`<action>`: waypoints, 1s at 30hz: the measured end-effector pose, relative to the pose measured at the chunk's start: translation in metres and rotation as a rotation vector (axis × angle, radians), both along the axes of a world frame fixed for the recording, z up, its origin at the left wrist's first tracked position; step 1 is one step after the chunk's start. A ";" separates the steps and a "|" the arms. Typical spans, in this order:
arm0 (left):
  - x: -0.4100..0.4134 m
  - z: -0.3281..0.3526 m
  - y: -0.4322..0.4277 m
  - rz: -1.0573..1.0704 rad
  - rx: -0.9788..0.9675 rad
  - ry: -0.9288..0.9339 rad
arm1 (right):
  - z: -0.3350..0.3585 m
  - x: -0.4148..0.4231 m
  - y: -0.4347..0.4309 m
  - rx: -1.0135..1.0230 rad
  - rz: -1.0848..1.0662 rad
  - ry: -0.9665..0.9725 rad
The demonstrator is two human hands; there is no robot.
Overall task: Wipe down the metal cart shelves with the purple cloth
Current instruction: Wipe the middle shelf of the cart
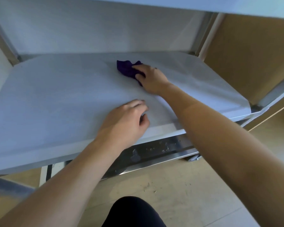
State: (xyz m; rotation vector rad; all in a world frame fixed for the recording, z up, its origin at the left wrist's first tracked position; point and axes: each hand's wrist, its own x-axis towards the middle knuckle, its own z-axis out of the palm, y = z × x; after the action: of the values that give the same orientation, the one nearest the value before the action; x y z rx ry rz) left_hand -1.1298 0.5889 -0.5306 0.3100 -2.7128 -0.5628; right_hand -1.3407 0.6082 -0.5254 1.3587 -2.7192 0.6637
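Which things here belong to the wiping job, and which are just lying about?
Job:
purple cloth, gripped by the right hand
middle shelf, with the left hand resting on it
lower shelf

Lying about:
caster wheel
wooden panel
floor specks

purple cloth [126, 69]: deep violet, bunched and creased, lying on the far right part of the middle shelf, partly under the right hand [152, 79] that grips it.
middle shelf [56, 95]: flat, level, pale matte grey, corners rounded.
lower shelf [162, 147]: shiny steel, spotted, directly beneath.
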 end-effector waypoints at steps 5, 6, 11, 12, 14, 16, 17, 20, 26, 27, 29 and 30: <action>-0.002 -0.002 -0.002 0.000 0.019 -0.012 | 0.008 -0.059 0.054 0.016 -0.230 0.011; -0.003 -0.002 -0.002 -0.006 0.023 -0.009 | 0.008 -0.072 0.065 0.022 -0.300 0.006; -0.005 -0.001 -0.002 -0.014 0.031 0.003 | 0.005 -0.098 0.064 0.099 -0.537 -0.022; -0.005 -0.001 -0.002 -0.010 0.031 -0.001 | 0.005 -0.096 0.056 0.110 -0.541 -0.023; -0.004 -0.002 -0.002 -0.009 0.029 -0.002 | 0.006 -0.088 0.037 0.106 -0.483 -0.020; -0.006 -0.003 -0.002 -0.011 0.016 0.008 | 0.008 -0.072 0.012 0.097 -0.372 -0.025; -0.006 -0.003 -0.003 -0.009 0.012 0.011 | 0.008 -0.061 -0.001 0.092 -0.305 -0.031; -0.005 -0.004 -0.004 0.001 0.024 0.009 | 0.005 -0.030 -0.038 0.075 -0.100 -0.043; -0.004 -0.001 -0.005 -0.005 0.066 -0.034 | -0.002 0.007 -0.027 0.046 0.156 0.006; -0.004 -0.001 -0.005 -0.003 0.065 -0.033 | -0.003 0.010 -0.019 0.024 0.161 0.011; -0.004 -0.001 -0.005 0.007 0.055 -0.025 | -0.005 0.013 -0.005 0.000 0.144 0.013; -0.004 0.000 -0.005 0.014 0.054 -0.021 | -0.006 0.013 0.002 -0.003 0.124 0.015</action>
State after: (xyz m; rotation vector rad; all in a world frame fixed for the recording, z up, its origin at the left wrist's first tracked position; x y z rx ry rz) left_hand -1.1335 0.5842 -0.5310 0.3509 -2.7171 -0.6329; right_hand -1.3274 0.6100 -0.5311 1.5352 -2.6380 0.6619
